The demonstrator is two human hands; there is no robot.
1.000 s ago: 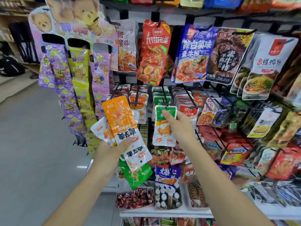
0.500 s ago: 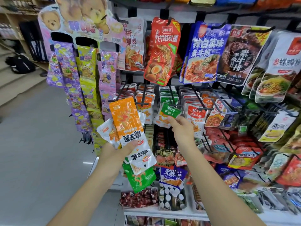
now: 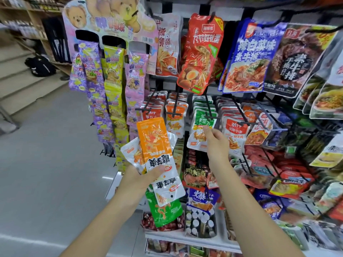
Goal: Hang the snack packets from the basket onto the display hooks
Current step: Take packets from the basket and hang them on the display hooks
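Head view:
- left hand [image 3: 143, 179] clamped on a fan of packets, orange packet [image 3: 155, 143] on top, green one [image 3: 164, 213] lowest
- right hand [image 3: 216, 145] pinching green-topped packet [image 3: 201, 131] hanging on display hook [image 3: 208, 110], mid rack

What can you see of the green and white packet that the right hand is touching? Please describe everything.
The green and white packet is a small glossy pouch, seemingly plastic film: green top with white characters, white lower part printed with orange snack pieces. It hangs roughly upright at the front of a black display hook, ahead of a row of similar green packets. The right hand meets its right edge with the fingertips; whether it is pinched or just released is unclear.
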